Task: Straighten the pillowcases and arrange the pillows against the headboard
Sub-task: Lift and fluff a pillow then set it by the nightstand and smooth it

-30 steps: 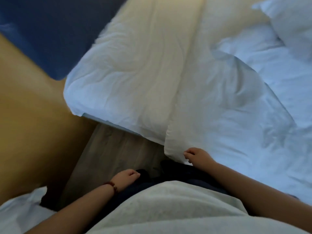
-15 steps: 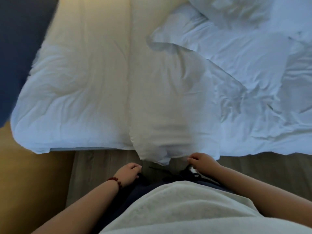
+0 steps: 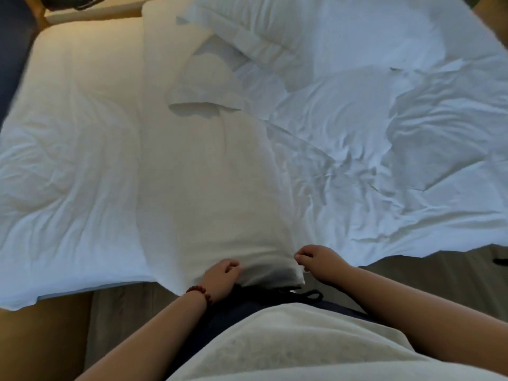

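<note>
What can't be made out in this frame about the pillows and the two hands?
All head view.
- Left hand, right hand: curled fingers cover the fabric, so the grip is unclear.
- Near pillow: its end lies in shadow beside the hands.
- Far pillow: top cut off by the upper edge.
- Dark object, top left: mostly cut off, unidentifiable.

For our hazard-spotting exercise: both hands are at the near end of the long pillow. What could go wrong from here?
1. The long pillow seems to overhang the bed edge at its near end; a tug from the left hand and right hand could slide it to the floor.
2. Held only at that end, its far end by the second pillow may stay rumpled.
</note>
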`<state>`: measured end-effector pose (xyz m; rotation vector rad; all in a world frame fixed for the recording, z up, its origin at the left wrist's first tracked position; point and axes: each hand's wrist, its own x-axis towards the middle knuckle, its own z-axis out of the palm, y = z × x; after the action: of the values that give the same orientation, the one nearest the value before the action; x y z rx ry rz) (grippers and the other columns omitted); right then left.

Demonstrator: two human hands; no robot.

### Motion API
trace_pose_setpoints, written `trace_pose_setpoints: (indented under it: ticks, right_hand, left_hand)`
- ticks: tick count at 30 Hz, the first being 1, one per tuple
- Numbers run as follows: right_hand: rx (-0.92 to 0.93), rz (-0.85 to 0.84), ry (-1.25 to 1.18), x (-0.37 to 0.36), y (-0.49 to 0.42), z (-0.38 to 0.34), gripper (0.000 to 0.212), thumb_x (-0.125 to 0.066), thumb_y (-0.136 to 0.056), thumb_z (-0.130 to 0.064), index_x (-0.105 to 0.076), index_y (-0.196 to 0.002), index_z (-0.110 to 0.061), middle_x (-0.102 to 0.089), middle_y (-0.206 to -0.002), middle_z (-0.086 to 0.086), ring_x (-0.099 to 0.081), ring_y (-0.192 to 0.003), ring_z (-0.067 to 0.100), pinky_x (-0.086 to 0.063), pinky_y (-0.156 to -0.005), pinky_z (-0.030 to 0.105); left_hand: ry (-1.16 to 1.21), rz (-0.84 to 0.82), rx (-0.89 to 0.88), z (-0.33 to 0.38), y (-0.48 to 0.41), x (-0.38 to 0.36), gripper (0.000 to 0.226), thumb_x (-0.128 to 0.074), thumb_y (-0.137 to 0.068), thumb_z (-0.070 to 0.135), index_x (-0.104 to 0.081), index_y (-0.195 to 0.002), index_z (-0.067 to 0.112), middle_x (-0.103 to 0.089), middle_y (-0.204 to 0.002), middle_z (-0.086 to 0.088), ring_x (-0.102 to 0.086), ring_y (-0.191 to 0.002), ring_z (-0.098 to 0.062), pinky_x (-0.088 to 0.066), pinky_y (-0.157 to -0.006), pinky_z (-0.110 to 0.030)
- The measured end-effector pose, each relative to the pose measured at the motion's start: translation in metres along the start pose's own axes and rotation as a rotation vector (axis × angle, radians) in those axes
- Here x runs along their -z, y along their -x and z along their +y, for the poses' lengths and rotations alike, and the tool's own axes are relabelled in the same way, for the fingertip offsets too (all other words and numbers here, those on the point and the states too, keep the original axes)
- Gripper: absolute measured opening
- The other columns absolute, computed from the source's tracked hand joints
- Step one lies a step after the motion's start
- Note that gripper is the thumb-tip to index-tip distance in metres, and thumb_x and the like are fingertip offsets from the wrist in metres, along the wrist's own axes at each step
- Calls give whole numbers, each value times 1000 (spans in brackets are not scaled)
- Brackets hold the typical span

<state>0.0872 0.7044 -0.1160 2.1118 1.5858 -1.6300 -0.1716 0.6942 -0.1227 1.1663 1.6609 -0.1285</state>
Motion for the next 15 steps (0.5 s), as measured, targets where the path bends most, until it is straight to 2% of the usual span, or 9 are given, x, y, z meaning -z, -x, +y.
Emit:
trace_pose_setpoints:
  ticks: [3,6,10,15]
  right_hand:
    - [-28,57,-124,12,-8,2,20,-56,-93,-35,-69,-98,-21,-70,-99,-1,-66,-90,17,-52,-84,32]
    - [-41,75,-164,19,-15,-2,21,-56,-93,-35,-70,-100,-21,-70,-101,-3,-65,-94,16,-51,-86,33]
    - [-44,134,-212,33,-25,-15,21,-54,-95,-35,-68,-104,-22,-68,-103,-4,-64,-97,16,-50,-89,33]
    - [12,283,-285,60,-39,-53,22,-53,-95,-39,-68,-107,-26,-68,-100,-9,-64,-94,10,-48,-80,27]
  left_hand:
    - [15,31,-12,22,-14,15,30,-51,-99,34,-62,-123,18,-65,-122,-5,-62,-112,-22,-47,-99,-35]
    - [38,28,-53,45,-29,26,25,-52,-98,34,-63,-116,21,-68,-116,-4,-64,-106,-21,-48,-100,-39]
    - [98,-16,-121,77,-46,42,13,-52,-99,31,-62,-104,25,-69,-108,-1,-65,-101,-18,-51,-93,-35]
    - [223,-8,-237,123,-63,85,19,-50,-101,27,-62,-115,21,-68,-111,2,-64,-98,-10,-50,-91,-31]
